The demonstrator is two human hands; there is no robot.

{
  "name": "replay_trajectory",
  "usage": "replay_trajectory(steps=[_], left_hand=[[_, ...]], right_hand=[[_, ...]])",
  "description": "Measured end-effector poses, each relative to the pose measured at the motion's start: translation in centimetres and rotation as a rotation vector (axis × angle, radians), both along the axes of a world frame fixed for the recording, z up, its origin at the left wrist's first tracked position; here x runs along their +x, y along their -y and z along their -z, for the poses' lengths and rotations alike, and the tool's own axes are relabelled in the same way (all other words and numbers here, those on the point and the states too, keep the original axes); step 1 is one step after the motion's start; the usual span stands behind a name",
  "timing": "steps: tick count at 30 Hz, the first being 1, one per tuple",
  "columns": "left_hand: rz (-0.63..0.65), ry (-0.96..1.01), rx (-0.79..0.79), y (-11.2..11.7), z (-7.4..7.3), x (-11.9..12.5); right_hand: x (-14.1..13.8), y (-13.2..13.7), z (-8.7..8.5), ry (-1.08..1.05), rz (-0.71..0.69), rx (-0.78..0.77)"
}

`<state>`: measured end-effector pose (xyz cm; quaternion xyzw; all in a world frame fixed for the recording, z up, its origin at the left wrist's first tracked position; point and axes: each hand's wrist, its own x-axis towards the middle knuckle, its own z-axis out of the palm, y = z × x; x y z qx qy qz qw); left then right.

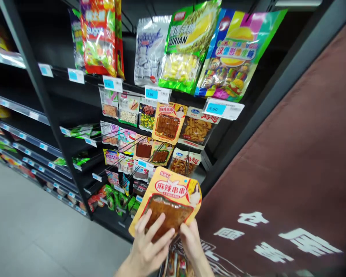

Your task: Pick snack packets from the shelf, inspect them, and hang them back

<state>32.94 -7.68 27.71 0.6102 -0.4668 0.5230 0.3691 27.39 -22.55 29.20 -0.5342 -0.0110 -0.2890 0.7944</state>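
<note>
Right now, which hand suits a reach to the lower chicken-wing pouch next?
Right, probably: the right hand looks nearer the pouch and holds the yellow packet at its lower right; the left hand sits farther off, fingers spread over the packet's front.

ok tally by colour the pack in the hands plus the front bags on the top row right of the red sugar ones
Yellow pack, at the left hand and right hand: 1
Silver bag: 1
Green durian bag: 1
Multicoloured bag: 1
Total: 4
</note>
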Motion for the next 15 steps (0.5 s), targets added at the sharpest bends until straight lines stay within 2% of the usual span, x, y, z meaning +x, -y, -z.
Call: replay_trajectory(steps=[2,5,15], left_hand=[[0.067,-0.006,0.005,-0.9,-1.3,1.5],[0.150,0.001,-0.016,-2.1,-2.6,3.7],[0.143,0.003,0.001,-6.3,-5.4,10.9]], right_hand=[[0.9,0.0,-2.0,0.001,-0.028,0.039],[2.3,-0.7,-3.9,-0.028,0.002,0.155],[9.4,-5.2,-6.8,-0.058,0.027,0.226]])
